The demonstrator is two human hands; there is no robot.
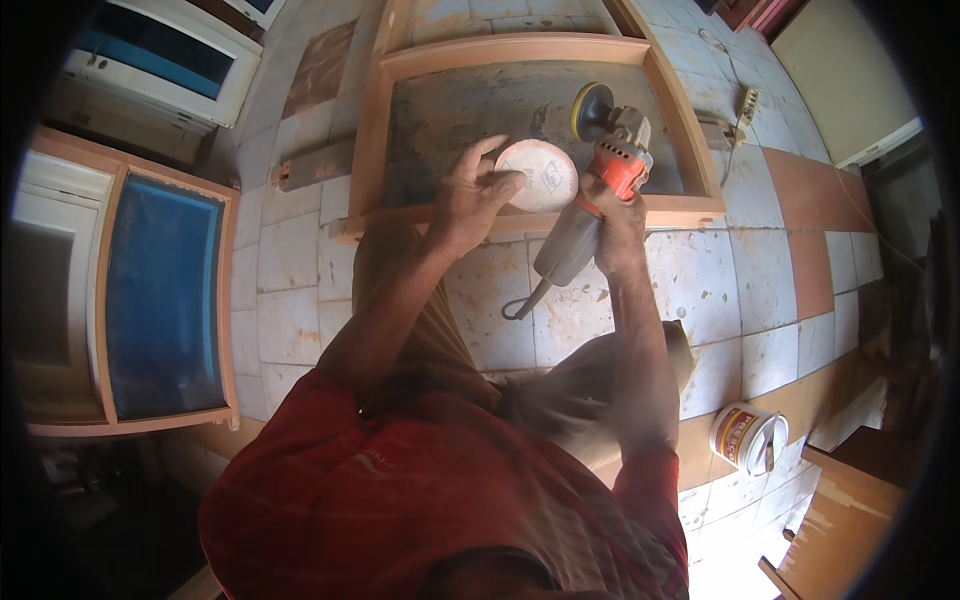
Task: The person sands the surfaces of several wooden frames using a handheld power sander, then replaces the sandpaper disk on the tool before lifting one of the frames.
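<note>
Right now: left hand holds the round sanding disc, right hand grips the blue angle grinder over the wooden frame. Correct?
Not quite. In the head view the angle grinder is orange-red and grey, not blue. The left hand does hold the round sanding disc, and the right hand grips the grinder over the wooden frame.

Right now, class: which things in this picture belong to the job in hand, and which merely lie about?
In hand:
left hand holding sanding disc
right hand gripping orange angle grinder
wooden frame

Lying about:
white tub
power strip
blue-panelled frame
</note>
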